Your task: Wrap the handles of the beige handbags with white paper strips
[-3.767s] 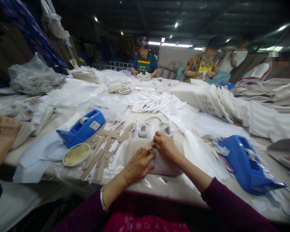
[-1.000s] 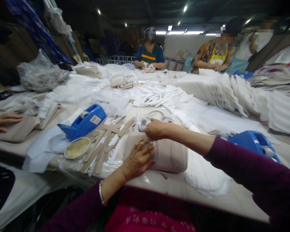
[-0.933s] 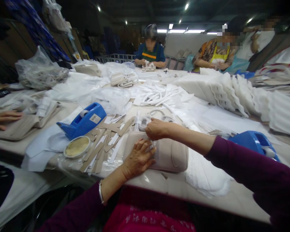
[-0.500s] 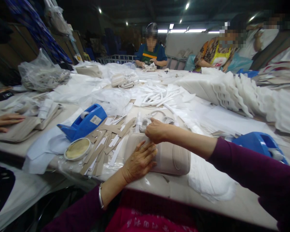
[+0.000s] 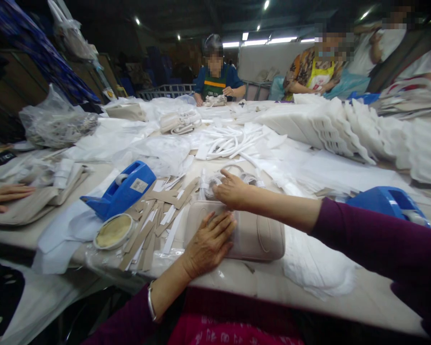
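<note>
A beige padded pouch (image 5: 253,235) lies flat on the table in front of me. My left hand (image 5: 209,243) rests flat on its left half, fingers spread. Just beyond the pouch's far edge, my right hand (image 5: 231,190) reaches over small clear bags of coiled cord (image 5: 213,184); its fingers are loosely curled with the forefinger out, and I cannot see anything held in them.
A blue tape dispenser (image 5: 120,189) and a round tin (image 5: 114,231) sit left of a scatter of brown and white strips (image 5: 158,215). A second blue dispenser (image 5: 390,203) stands right. White foam stacks (image 5: 345,132) fill the far right. Another person's hand (image 5: 3,196) rests at left; co-workers sit across.
My right hand has moved from the pouch's top up to the cord bags beyond it, and its fingers have loosened. My left hand still presses the pouch.
</note>
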`<state>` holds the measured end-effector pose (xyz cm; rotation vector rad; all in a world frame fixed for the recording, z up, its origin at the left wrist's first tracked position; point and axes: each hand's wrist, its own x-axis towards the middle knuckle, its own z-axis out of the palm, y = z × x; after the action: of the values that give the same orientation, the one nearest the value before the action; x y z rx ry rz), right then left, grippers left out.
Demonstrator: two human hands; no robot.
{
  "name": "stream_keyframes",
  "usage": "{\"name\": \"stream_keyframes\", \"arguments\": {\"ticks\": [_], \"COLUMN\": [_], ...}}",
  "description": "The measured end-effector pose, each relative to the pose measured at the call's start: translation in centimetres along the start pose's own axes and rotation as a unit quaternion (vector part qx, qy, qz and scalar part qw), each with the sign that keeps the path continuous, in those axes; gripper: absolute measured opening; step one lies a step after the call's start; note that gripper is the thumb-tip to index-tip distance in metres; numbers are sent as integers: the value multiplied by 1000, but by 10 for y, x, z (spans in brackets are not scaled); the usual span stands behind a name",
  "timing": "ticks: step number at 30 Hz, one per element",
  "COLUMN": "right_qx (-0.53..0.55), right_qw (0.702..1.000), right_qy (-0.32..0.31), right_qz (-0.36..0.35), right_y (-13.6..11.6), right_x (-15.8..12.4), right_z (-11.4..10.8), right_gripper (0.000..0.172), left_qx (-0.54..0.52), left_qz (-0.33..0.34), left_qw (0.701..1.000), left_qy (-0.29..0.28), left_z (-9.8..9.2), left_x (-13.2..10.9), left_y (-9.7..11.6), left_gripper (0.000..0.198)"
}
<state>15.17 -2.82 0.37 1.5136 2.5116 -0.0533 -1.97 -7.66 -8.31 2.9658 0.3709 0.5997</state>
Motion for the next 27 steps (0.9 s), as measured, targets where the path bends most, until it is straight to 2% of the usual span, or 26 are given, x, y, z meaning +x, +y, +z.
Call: {"name": "stream_keyframes", "arguments": {"ticks": [3,6,8,10,11,12,14,17,20,22,24,26,27], "right_qx": [-31,-4,-6,4,27,63,157,236,189,153,209,334,388], "right_qw": [999,998,997,979,959,935,886,823,739,671,626,601,587], "right_qy": [-42,-50,22,155,229,294,383,450,494,467,401,353,349], "right_qz": [11,32,76,135,165,187,208,255,417,555,635,635,619], "right_y": [32,62,72,68,62,54,36,17,21,32,43,48,48], "right_x": [7,9,2,-15,-28,-46,-91,-178,-275,-333,-375,-398,-403], "right_z": [0,5,8,9,9,9,13,28,54,72,88,97,100], "right_gripper": [33,28,21,14,12,10,6,14,21,31,41,47,48], "left_qx": [18,34,43,55,61,67,75,78,78,80,82,83,82], "left_qz": [3,2,2,6,9,12,19,32,45,51,57,59,59], "left_qw": [1000,999,999,998,998,998,997,996,995,995,994,993,993], "left_qy": [-12,-16,-15,-15,-14,-12,-3,19,37,42,46,52,55], "left_z": [-1,-2,-3,-3,-2,-2,0,4,9,11,11,11,11], "left_x": [-1,-1,-2,-2,-2,-2,-2,-2,-1,-1,0,0,1], "left_y": [0,2,2,2,2,2,0,-4,-9,-11,-12,-12,-12], "left_gripper": [48,49,48,49,50,51,52,53,54,54,55,55,54]}}
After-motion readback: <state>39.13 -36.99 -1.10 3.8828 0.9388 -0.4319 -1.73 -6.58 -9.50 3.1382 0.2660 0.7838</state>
